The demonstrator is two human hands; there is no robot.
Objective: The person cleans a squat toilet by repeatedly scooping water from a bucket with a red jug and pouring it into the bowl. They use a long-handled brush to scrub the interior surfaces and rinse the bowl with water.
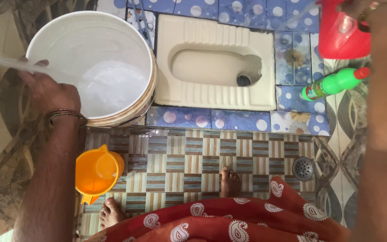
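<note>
Tiled washroom floor point(211, 157), seen from above, with a cream squat toilet pan point(216, 62) set in a raised step of blue dotted tiles; a round floor drain point(303, 168) lies at right. Left hand point(50, 92) rests on the rim of a large white bucket point(68, 31) part-filled with water, its fingers curled against the rim and a pale, blurred stick-like thing point(5, 62) crossing it; whether the grip is closed on that thing cannot be told. Right hand point(363, 11) at the top right corner holds a red plastic container point(339, 33), fingers wrapped over its top. A green bottle with a red cap point(334, 84) lies on its side near the pan; an orange jug point(97, 172) stands on the floor just below the bucket. Judged step: water being readied beside the pan; the next move would call for steady control of the red container. Cut off: most of the right hand and the red container's upper part; the bucket's base is hidden.
</note>
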